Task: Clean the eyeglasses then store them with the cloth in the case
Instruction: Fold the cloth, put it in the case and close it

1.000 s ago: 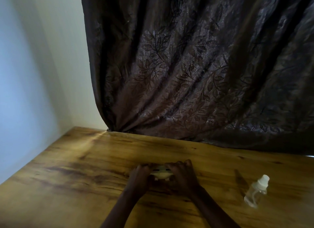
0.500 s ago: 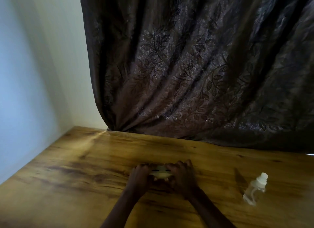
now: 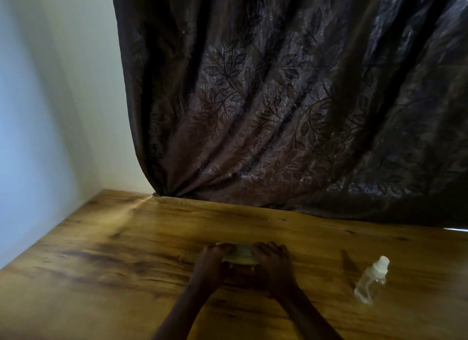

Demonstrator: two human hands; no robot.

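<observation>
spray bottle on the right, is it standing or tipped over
Standing. The spray bottle rests on its base on the table, white cap uppermost, its shadow cast behind it.

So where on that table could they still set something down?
On the table, the widest bare wood lies between the left hand and the wall. A strip runs between hands and curtain; a narrower gap separates the right hand from the clear bottle. Crowded at centre: both hands grip a pale object.

Brown curtain (image 3: 278,99) (leaf-patterned)
</observation>
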